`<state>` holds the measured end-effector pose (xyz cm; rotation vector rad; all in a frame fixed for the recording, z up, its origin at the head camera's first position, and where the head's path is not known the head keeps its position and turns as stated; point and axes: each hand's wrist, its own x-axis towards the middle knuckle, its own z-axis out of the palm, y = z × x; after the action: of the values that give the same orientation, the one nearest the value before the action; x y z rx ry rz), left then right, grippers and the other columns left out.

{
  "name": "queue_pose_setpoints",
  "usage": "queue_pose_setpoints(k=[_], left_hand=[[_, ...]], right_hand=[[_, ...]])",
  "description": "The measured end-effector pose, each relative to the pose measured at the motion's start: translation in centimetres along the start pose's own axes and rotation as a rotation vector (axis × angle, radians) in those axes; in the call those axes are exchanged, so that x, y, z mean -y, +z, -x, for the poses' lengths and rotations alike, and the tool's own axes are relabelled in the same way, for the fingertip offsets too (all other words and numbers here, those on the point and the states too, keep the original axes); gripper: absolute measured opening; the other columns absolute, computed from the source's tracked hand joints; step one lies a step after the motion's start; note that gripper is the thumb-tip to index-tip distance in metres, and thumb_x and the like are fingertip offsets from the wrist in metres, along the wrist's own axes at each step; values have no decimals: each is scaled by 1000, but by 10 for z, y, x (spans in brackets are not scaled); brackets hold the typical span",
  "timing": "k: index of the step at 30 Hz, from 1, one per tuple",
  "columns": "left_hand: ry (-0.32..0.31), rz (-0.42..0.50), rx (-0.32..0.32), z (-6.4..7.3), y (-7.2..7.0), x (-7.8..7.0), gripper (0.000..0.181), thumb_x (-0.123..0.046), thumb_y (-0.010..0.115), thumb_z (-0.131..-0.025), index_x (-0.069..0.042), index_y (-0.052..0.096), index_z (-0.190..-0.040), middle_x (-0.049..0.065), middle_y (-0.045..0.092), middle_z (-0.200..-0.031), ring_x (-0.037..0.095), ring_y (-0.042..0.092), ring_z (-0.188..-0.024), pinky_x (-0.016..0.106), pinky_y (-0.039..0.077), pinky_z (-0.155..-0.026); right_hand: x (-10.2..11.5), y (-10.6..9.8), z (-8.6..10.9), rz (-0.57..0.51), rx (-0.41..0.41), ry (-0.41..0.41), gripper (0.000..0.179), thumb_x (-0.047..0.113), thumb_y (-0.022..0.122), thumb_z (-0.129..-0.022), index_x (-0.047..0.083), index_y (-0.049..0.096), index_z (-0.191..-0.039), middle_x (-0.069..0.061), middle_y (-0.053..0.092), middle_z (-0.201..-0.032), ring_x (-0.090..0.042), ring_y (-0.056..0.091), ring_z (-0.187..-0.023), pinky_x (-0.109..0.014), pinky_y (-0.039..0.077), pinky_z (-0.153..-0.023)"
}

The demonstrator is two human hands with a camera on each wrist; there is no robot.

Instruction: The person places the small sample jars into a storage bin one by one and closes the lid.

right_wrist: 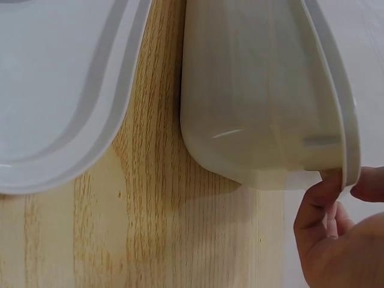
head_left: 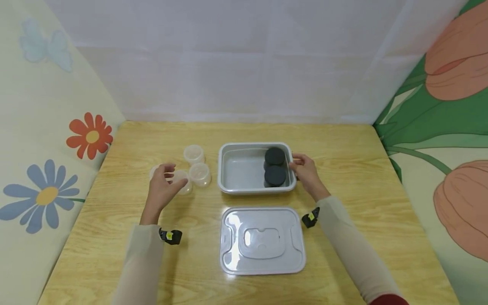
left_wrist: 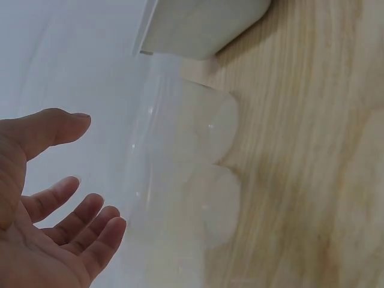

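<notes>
My right hand [head_left: 306,171] pinches the right rim of a pale grey plastic food container [head_left: 240,169]; in the right wrist view the thumb and fingers [right_wrist: 318,204] lie on either side of that rim. Two round things with black tops [head_left: 274,156] stand one behind the other at the container's right end. To the left, my left hand [head_left: 162,188] hovers over several clear plastic cups [head_left: 200,174], its fingers loosely bent and nothing between them. In the left wrist view, two clear cups [left_wrist: 219,207] stand beyond the fingertips. The hand partly hides the leftmost cups.
A translucent lid [head_left: 263,260] lies flat on the wooden table [head_left: 198,250], in front of the container. White cloth [head_left: 228,84] hangs behind the table's back edge. Panels with printed flowers [head_left: 91,136] stand along both sides.
</notes>
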<state>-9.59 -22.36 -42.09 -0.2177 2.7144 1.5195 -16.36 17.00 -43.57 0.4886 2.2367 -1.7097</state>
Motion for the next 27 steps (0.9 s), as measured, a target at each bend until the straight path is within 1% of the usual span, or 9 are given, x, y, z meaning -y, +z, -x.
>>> queue_pose_setpoints(k=[4,8,13,15,17,20,24,27], left_hand=[[-36,4,-41,7,0,5,60,-11,67,-85,8,38,-134,26,43,-132,39,44,-118,47,40,-99],[-47,9,-102,11,4,9,59,-9,68,-84,8,39,-132,26,44,-130,39,44,-117,47,41,-100],[-65,32,-181,16,11,14,58,-6,70,-82,8,42,-131,25,42,-125,33,44,-110,42,42,-95],[-75,34,-198,18,13,16,58,-6,70,-82,6,42,-131,25,42,-125,31,44,-107,40,42,-93],[-83,44,-207,18,15,18,60,-6,70,-81,6,41,-132,24,41,-126,30,43,-107,39,42,-93],[-99,53,-201,18,17,20,62,-7,70,-81,6,38,-134,25,39,-127,31,43,-109,40,42,-95],[-120,63,-177,18,18,23,66,-8,69,-81,7,35,-136,27,38,-130,35,42,-115,45,42,-99],[-122,59,-154,17,19,27,68,-7,69,-81,9,33,-137,28,38,-132,38,42,-118,48,41,-101]], right_hand=[[1,0,0,0,-1,0,44,8,51,-96,9,44,-140,-8,51,-111,-13,53,-88,-20,48,-61],[2,0,1,1,-6,5,44,8,51,-96,10,44,-140,-8,51,-113,-14,53,-89,-21,48,-62],[2,0,1,2,-3,8,44,8,51,-97,10,44,-140,-8,51,-112,-14,53,-88,-20,48,-62],[2,0,1,4,-1,5,44,8,51,-97,10,44,-140,-8,52,-112,-13,54,-88,-20,48,-62],[2,0,1,3,-2,5,44,8,51,-97,10,44,-140,-8,52,-113,-13,54,-89,-20,48,-62],[2,0,0,1,-5,5,44,8,51,-97,9,44,-140,-8,52,-113,-13,54,-89,-20,48,-62],[0,0,0,-5,-5,2,44,8,51,-96,9,44,-140,-7,52,-111,-12,54,-86,-20,48,-61],[-1,0,-1,-7,-1,-4,44,7,51,-96,8,44,-140,-7,52,-109,-10,54,-84,-19,48,-61]])
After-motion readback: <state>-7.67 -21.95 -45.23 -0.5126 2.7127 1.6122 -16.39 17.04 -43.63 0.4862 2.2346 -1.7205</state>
